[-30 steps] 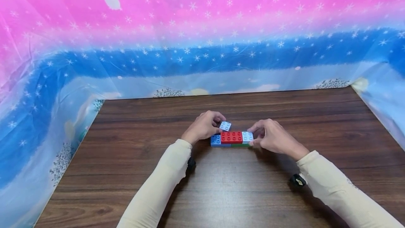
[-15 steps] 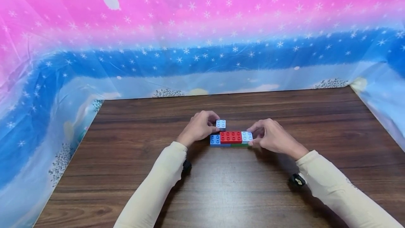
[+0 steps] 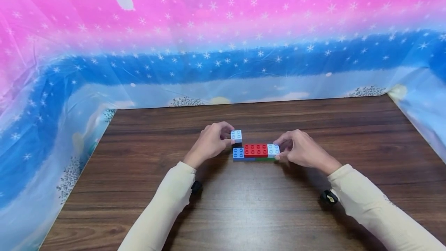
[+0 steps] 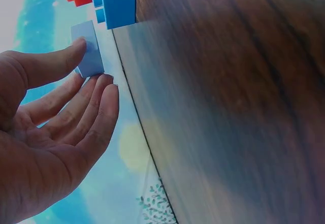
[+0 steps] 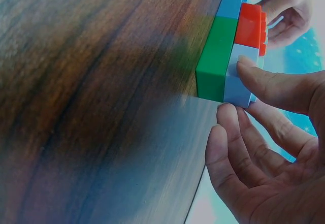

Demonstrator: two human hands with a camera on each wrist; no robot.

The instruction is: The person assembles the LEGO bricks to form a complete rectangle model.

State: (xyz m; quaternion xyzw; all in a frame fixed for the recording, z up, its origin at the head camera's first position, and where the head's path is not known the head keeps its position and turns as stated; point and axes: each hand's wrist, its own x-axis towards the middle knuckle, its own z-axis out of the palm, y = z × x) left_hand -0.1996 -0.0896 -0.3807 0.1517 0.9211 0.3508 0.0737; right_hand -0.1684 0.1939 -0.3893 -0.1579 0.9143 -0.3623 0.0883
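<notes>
My left hand (image 3: 208, 142) pinches a white toy brick (image 3: 236, 136) between thumb and fingers, held just behind and above the left end of a built row. In the left wrist view the thumb lies on the side of this white brick (image 4: 90, 51). The row has a blue brick (image 3: 238, 153) and a green brick (image 5: 217, 56) at the bottom. On top of them sit a red brick (image 3: 256, 150) and, at the right end, a second white brick (image 3: 273, 150). My right hand (image 3: 300, 151) pinches that second white brick at the row's right end.
The row stands on a dark wooden table (image 3: 258, 204). A pink and blue printed cloth (image 3: 223, 61) hangs behind the table and along its sides. Black straps with a device (image 3: 328, 197) show at the wrists.
My left hand has moved left with its white brick, from behind the red brick to behind the blue end, and the brick has turned straight. The right hand has stayed in place.
</notes>
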